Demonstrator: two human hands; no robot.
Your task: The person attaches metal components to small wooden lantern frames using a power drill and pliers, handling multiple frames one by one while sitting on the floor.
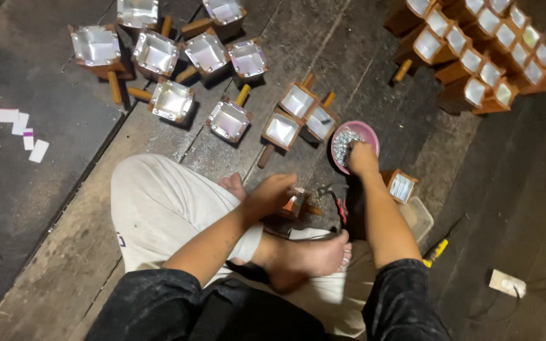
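Observation:
I sit on a concrete floor with my legs folded. My left hand (273, 192) rests on a small wooden box lined with shiny metal (294, 203) in front of my foot. My right hand (362, 158) reaches into a pink bowl (369, 132) filled with small silvery pieces (344, 144); its fingers are closed down among them, and whether they hold any is hidden. A hand tool with red-and-black handles (339, 201) lies between my forearms.
Several finished metal-lined wooden boxes with stick handles (229, 120) lie scattered ahead. A tight cluster of boxes (485, 53) stands at the upper right. One box (402, 186) and a clear plastic tub (418, 218) sit by my right arm. Paper slips (23, 129) lie left.

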